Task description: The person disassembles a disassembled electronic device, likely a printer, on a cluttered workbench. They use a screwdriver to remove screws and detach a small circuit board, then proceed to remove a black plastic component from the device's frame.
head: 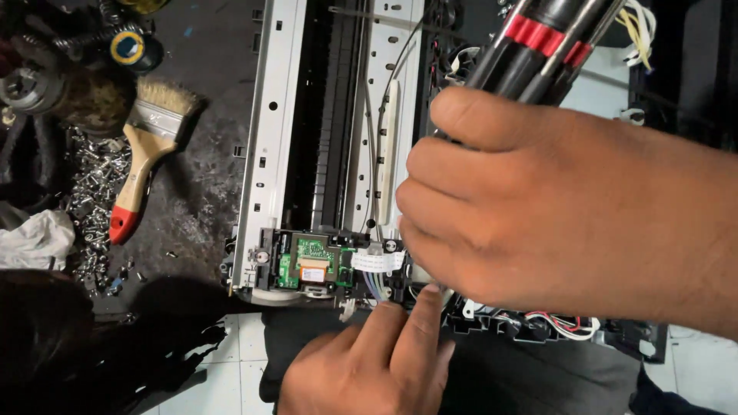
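Now my right hand (569,215) grips the black-and-red screwdriver (538,46), while my left hand (369,369) fingertips pinch at the printer frame's (269,146) near edge.

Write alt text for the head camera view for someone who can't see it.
Two bare hands work on an opened grey metal printer chassis: the right hand grips a black-and-red roller assembly, while the left hand fingers touch near a small green circuit board. A wooden-handled paintbrush lies left.

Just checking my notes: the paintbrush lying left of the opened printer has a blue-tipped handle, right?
Not quite. In the head view the paintbrush does lie left of the opened printer, but its wooden handle ends in a red tip, not a blue one.
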